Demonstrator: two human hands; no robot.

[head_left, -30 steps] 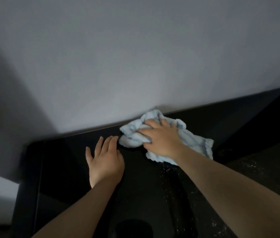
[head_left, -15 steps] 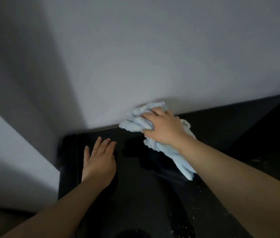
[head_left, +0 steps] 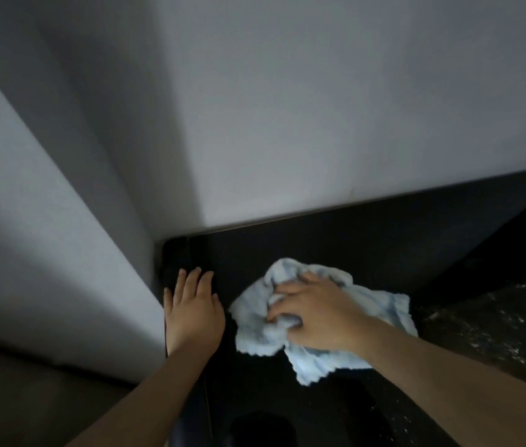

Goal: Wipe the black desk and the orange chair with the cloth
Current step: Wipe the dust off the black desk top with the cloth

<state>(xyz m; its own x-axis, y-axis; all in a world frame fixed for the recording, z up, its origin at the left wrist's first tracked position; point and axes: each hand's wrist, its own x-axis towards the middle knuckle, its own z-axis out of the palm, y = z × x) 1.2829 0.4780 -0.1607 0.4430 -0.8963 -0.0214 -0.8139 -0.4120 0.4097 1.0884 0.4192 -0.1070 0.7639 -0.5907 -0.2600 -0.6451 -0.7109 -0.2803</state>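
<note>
- Nearest, along the bottom edge: two bare forearms reaching in, one from the lower left, one from the lower right.
- Between them, low on the glossy black desk: a darker rounded patch, too dim to identify.
- Just past that, left hand: flat on the desk's left edge, palm down, fingers straight and close together, pointing away, gripping nothing.
- Level with it and near on its right, not touching: right hand, pressed down on a light blue cloth, fingers curled into a bunched fold of it.
- Cloth crumpled, lying on the desk top near the back-left corner, spreading out from under the palm, with one corner trailing nearer beneath the wrist.
- Further right, on a duller dark stretch of the top: scattered pale specks.
- Beyond the cloth: a bare strip of desk running up to the back edge, tight against the wall.
- Off to the left: a pale side wall just beside the desk's left edge, with brown floor below it.
- Farthest: a plain grey-white back wall, deeply shadowed toward the corner.
</note>
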